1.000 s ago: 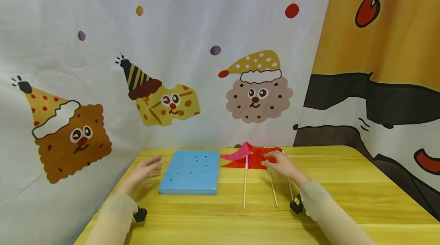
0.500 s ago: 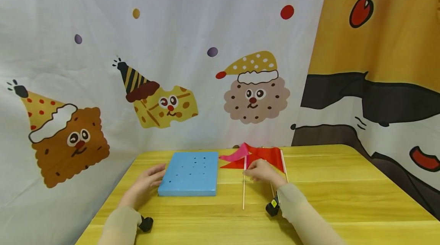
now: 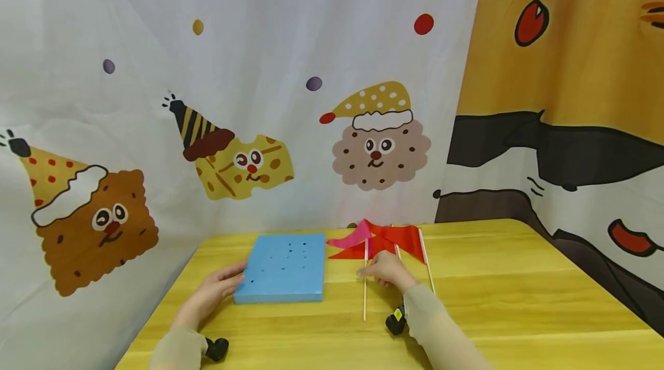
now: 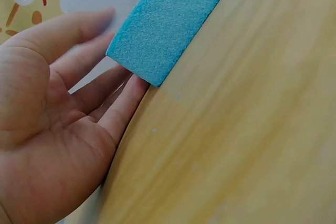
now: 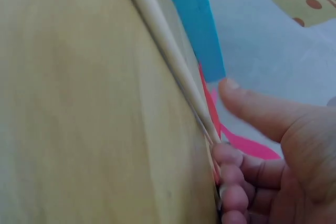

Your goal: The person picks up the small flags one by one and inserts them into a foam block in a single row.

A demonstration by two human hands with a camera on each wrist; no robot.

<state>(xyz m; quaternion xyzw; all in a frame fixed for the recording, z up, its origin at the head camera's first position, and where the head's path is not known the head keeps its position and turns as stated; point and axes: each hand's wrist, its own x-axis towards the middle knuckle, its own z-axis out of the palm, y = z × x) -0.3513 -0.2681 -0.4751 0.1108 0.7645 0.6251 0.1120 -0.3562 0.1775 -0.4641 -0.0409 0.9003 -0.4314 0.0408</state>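
My left hand [image 3: 211,294] lies at the left edge of a flat blue foam block [image 3: 282,282] dotted with small holes. In the left wrist view the fingers are extended and reach its corner. Over on the right, my right hand [image 3: 388,270] is at the wooden stick [image 3: 365,301] of a pink pennant flag [image 3: 354,237]. The right wrist view shows bent fingertips touching the stick [image 5: 168,40], while the thumb stands apart from it. Red pennant flags [image 3: 407,237] lie behind and beside this hand, partly hidden by it.
All of it lies on a yellow wood-grain table [image 3: 519,301]. A printed cartoon curtain [image 3: 290,99] hangs directly behind the table's far edge. Another flag's stick [image 3: 428,269] lies just right of my right hand.
My right hand has moved left from above the red flags, down to the pink flag's stick. My left hand has come in to the foam block's edge. The head view has shifted slightly.
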